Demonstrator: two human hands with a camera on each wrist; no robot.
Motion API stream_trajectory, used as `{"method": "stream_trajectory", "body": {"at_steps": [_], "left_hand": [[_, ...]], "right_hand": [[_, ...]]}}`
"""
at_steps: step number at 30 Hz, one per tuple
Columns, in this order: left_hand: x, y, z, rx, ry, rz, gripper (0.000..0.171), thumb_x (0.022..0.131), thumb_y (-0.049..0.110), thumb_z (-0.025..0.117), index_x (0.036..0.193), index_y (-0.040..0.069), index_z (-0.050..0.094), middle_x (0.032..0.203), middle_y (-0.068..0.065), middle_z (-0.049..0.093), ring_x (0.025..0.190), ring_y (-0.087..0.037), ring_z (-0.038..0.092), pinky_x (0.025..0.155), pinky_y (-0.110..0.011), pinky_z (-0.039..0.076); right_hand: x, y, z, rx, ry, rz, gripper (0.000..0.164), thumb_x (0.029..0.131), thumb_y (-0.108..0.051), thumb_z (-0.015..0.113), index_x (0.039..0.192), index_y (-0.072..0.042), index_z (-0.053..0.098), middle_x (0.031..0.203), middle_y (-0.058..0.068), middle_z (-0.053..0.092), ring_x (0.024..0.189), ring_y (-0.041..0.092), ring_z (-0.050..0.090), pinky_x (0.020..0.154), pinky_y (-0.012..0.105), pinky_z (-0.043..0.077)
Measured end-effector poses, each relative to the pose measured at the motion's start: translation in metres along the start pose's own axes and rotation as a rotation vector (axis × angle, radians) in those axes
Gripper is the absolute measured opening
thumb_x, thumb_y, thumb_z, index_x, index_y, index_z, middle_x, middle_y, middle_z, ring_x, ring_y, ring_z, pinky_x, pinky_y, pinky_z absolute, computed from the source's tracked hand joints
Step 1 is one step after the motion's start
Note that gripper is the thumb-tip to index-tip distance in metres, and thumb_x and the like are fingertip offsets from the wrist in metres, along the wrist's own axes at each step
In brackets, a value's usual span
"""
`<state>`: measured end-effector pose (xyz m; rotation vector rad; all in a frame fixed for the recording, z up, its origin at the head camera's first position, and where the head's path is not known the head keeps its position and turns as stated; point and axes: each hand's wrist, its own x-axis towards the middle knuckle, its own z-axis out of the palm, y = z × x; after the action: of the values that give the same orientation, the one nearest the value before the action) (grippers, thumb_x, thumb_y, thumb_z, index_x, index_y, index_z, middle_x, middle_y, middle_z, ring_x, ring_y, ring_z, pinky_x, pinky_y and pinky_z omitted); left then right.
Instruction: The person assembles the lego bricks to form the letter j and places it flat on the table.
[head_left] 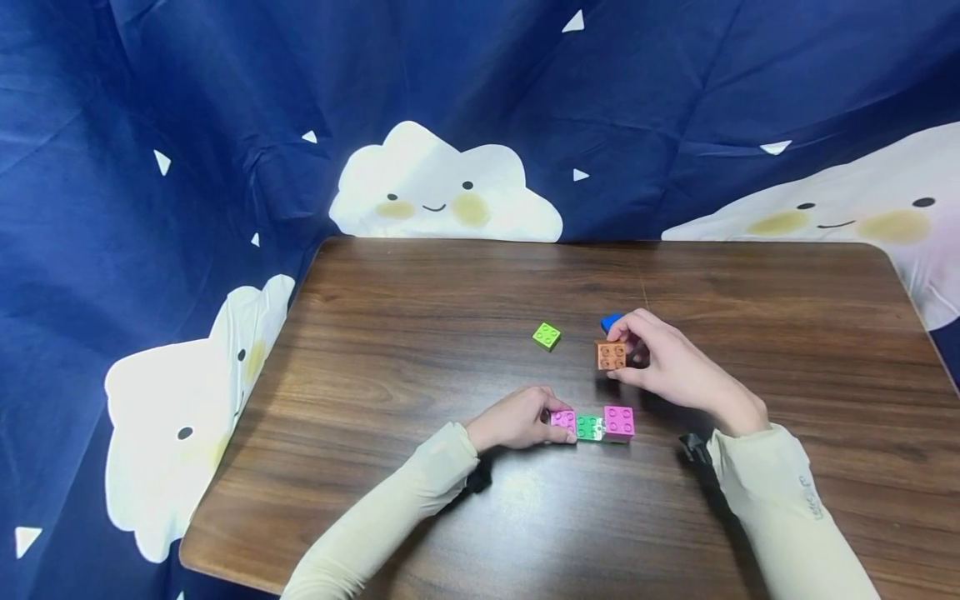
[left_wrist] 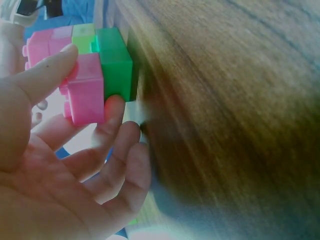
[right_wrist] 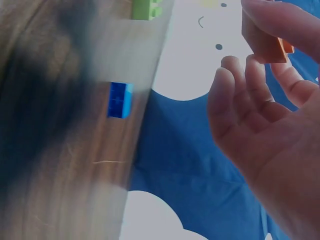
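My left hand (head_left: 523, 418) pinches a pink toy brick (left_wrist: 87, 95) between thumb and fingers. That brick is the left end of a joined row of toy bricks, with a green brick (head_left: 588, 428) in the middle and another pink brick (head_left: 619, 422) at the right end. In the left wrist view a light green piece (left_wrist: 83, 36) shows between the green and the far pink brick. Above and behind the row, my right hand (head_left: 671, 364) holds an orange brick (head_left: 611, 356) by its edges, studs facing the head camera.
A lime green brick (head_left: 547, 337) lies on the wooden table (head_left: 420, 333) behind the row. Close behind the right hand is a blue brick (head_left: 611, 322), its hollow side seen in the right wrist view. A blue curtain (head_left: 615, 100) with white clouds hangs along the table's back and left edges.
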<state>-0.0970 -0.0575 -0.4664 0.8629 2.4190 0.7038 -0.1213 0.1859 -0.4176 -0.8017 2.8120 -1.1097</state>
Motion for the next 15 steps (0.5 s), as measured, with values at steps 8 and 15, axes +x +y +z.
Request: {"method": "stream_trajectory", "body": {"at_steps": [8,15], "left_hand": [[-0.001,0.001,0.0,-0.006,-0.008,-0.01,0.041,0.083,0.036,0.074,0.117,0.013,0.07,0.094,0.004,0.065,0.076,-0.002,0.051,0.07,-0.014,0.041],[-0.001,0.001,-0.001,-0.011,-0.012,-0.021,0.043,0.083,0.036,0.074,0.119,0.012,0.069,0.093,0.004,0.065,0.074,-0.002,0.05,0.069,-0.014,0.041]], "right_hand": [[-0.007,-0.011,-0.012,-0.038,0.025,-0.014,0.043,0.071,-0.007,0.084,0.102,-0.014,0.055,0.099,-0.001,0.055,0.082,0.013,0.054,0.069,0.028,0.049],[-0.013,-0.02,-0.02,-0.036,0.02,0.012,0.041,0.074,-0.01,0.083,0.104,-0.015,0.055,0.099,-0.002,0.055,0.084,0.015,0.054,0.071,0.027,0.049]]}}
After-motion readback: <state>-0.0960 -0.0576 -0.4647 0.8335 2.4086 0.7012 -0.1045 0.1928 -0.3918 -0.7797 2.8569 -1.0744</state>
